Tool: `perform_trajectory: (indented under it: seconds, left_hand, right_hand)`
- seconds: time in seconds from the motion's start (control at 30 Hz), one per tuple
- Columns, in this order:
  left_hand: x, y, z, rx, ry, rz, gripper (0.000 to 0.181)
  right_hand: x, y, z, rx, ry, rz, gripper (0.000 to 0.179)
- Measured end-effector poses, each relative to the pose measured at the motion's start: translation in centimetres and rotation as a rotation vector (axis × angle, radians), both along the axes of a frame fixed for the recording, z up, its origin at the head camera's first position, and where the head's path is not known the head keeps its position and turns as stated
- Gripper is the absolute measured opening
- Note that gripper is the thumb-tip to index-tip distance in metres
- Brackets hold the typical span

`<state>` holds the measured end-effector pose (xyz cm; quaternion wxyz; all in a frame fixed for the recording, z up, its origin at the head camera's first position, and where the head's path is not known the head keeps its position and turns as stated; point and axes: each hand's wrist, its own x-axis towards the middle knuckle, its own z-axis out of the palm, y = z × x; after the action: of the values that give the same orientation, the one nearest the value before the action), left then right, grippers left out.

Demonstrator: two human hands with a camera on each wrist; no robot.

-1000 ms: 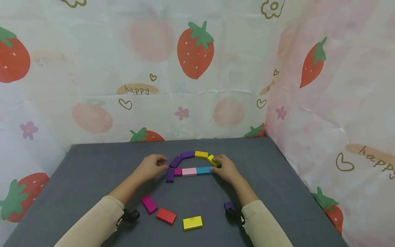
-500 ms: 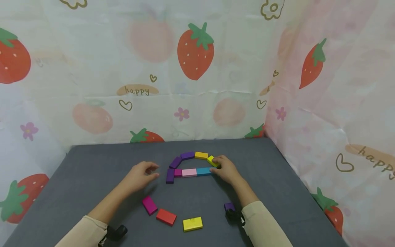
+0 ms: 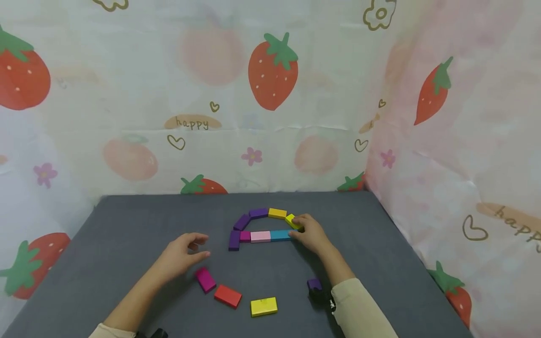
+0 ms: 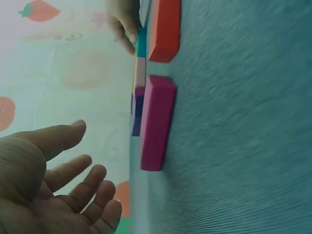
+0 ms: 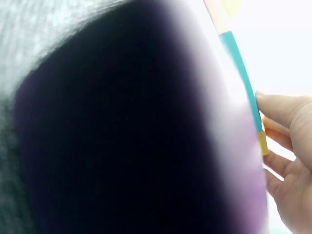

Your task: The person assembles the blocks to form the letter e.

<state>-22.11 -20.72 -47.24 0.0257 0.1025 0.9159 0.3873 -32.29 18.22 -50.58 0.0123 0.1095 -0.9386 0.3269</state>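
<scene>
My left hand (image 3: 179, 254) hovers with relaxed fingers left of the block shape, holding nothing; the left wrist view shows its bare palm. Nearest below it lies a magenta block (image 3: 205, 280). My right hand (image 3: 312, 236) is at the shape's right end, its thumb against the blue block (image 3: 280, 235) and its fingers curled at a yellow block (image 3: 290, 219), partly hidden by them. A pink block (image 3: 260, 236), a small magenta block (image 3: 245, 236) and a purple block (image 3: 234, 240) continue the straight row. Purple blocks (image 3: 258, 213) and an orange-yellow block (image 3: 277, 213) form the arch behind.
Loose on the grey table (image 3: 139, 225) lie a red block (image 3: 227, 296), a yellow block (image 3: 264, 307) in front, and a purple block (image 3: 314, 284) by the right wrist. A large dark blur fills much of the right wrist view. A strawberry-print cloth (image 3: 321, 94) hangs behind.
My left hand has drawn away from the purple end of the shape, back toward the lower left. The right hand stays at the right end, and the blocks stay put.
</scene>
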Motion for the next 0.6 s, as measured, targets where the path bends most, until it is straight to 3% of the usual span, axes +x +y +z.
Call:
perform_trajectory:
  seconds: [0.33,0.6]
  left_hand:
    - [2.0,-0.1,-1.0,0.014,-0.091,0.05,0.06]
    - [2.4,-1.0,-2.4,-0.004,-0.066,0.011,0.062]
  right_hand:
    - [0.1,0.2,0.2,0.004,0.01,0.007,0.048]
    - [0.2,0.2,0.0,-0.004,0.009,0.005,0.048]
